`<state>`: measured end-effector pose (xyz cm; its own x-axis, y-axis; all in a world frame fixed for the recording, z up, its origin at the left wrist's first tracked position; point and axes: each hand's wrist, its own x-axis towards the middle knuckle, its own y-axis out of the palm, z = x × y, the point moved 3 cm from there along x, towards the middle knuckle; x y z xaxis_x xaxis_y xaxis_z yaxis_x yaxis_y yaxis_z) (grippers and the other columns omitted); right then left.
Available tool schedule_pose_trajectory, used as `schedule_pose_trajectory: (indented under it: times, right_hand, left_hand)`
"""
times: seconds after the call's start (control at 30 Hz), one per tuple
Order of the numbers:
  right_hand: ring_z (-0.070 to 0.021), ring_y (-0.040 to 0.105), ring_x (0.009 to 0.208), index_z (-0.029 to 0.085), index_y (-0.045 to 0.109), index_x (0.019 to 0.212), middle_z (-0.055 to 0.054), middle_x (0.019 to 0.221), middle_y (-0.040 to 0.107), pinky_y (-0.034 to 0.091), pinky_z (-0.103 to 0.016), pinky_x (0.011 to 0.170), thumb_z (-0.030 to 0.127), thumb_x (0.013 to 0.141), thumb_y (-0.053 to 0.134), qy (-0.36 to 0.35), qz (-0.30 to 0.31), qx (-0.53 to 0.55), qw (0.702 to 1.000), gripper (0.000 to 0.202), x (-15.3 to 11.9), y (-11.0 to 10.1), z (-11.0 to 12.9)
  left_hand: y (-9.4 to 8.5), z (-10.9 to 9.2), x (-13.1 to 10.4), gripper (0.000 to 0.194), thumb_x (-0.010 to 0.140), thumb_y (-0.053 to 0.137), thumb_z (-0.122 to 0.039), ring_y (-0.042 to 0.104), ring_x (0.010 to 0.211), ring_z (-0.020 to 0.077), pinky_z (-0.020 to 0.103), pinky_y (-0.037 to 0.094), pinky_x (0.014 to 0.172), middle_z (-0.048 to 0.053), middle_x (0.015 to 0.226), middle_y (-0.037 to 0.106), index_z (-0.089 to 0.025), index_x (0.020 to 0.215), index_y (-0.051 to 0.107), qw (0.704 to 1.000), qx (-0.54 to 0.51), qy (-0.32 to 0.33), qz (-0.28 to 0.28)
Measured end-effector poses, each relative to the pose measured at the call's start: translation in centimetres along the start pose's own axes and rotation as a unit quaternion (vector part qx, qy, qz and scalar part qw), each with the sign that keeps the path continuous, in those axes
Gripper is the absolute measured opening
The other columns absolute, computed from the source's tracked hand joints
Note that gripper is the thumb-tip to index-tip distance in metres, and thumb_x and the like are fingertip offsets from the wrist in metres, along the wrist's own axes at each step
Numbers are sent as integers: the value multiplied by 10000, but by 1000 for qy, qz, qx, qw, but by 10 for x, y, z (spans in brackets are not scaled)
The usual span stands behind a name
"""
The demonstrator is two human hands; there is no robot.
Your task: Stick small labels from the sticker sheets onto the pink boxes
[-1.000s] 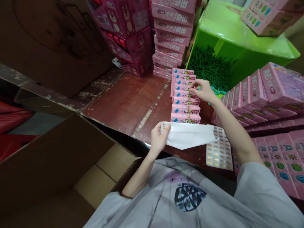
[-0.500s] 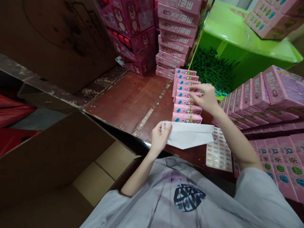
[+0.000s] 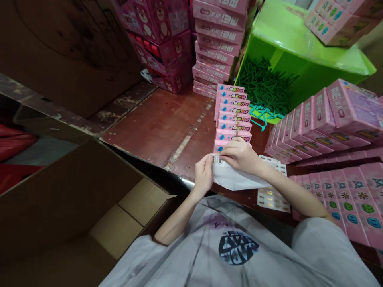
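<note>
1. The left hand (image 3: 204,175) pinches the left end of a white sheet (image 3: 235,180), thumb on the near face; those fingers are closed on it.
2. The right hand (image 3: 241,154) is at the sheet's top edge, fingers drawn narrow beside small labels (image 3: 220,160). From here I can't tell whether they have hold of a label or only touch the paper.
3. The white sheet hangs between the person's shirt (image 3: 209,239) and a row of small pink boxes (image 3: 233,118), its right end reaching towards a label sheet (image 3: 271,198) on the counter (image 3: 167,123).
4. I'd judge it light and floppy, likely smooth-backed and easily creased. The end by the labels looks the best place to hold, pinched flat and kept taut; the labels themselves look thin, better taken by an edge.
5. Beyond the pink boxes, a bright green bin (image 3: 314,81) holds dark green sticks (image 3: 265,85), with some teal pieces (image 3: 263,113) at its near edge.
6. Larger pink cartons (image 3: 320,115) stand along the right side; another stack (image 3: 220,36) rises behind the row.
</note>
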<state>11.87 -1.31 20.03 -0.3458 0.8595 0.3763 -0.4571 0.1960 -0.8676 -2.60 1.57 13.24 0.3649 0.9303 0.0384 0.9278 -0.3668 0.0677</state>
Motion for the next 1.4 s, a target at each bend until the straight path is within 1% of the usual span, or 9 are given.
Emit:
schedule_pose_trajectory:
  times: [0.13,0.33,0.5,0.67,0.8,0.9,1.07,1.27,1.4]
  right_hand:
    - [-139,638,765,188,686,850,-25,871,751,367,-363,835,201,951,530,-53,-69,-49,995,186,-8,6,1]
    - [-138,613,722,201,652,879,-20,870,742,374,-394,892,179,952,504,-103,-77,-94,987,166,-14,20,4]
    - [-152,642,819,212,588,848,-23,857,713,416,-382,900,195,949,483,-40,-115,38,992,146,-2,-2,4]
    - [-208,629,801,196,625,716,-35,760,692,437,-423,900,233,813,630,121,-229,30,965,104,38,-54,-91]
    - [-183,602,726,168,652,695,-44,741,675,489,-380,817,232,692,711,229,-145,29,962,86,66,-61,-177]
    - [-168,591,707,148,665,698,-47,727,671,495,-370,814,213,674,717,252,-92,26,963,86,76,-49,-202]
    - [-176,632,745,139,696,810,-51,800,700,498,-375,851,249,679,745,251,-80,8,965,178,75,-33,-205]
    - [-225,671,891,225,491,1403,-80,1122,697,485,-458,944,261,598,824,223,-115,-33,967,871,67,-44,-195]
    - [-189,660,776,152,703,1085,-97,1006,725,539,-384,809,280,725,733,217,-173,34,960,383,67,-56,-149]
  left_hand:
    - [0,1,2,391,905,480,-470,532,676,142,240,418,647,23,705,624,-152,744,641,999,-14,-30,-28]
    - [-2,8,5,417,833,539,-519,384,544,116,249,326,511,-20,558,460,-192,578,491,995,-35,-66,-65]
    - [-7,12,11,430,848,521,-540,403,573,120,245,336,548,-17,579,473,-182,610,522,997,-22,-58,-55]
    - [-19,16,18,442,836,534,-578,469,631,136,236,375,601,0,634,542,-172,667,577,996,-32,-71,-40]
    - [-32,15,17,434,842,545,-563,459,630,128,224,365,600,-5,641,538,-174,648,554,996,-29,-68,-46]
    - [-42,17,18,441,836,550,-573,466,637,132,223,371,603,-3,640,536,-172,653,558,995,-28,-73,-61]
    - [-53,17,24,478,810,556,-625,478,651,145,232,386,609,7,653,550,-170,666,575,993,-31,-74,-81]
    - [-49,9,22,467,815,557,-609,478,644,146,232,389,601,8,644,561,-170,664,605,995,-33,-55,-79]
    - [-41,2,18,444,847,538,-573,501,648,149,232,399,619,10,652,586,-164,706,638,998,-14,-33,-61]
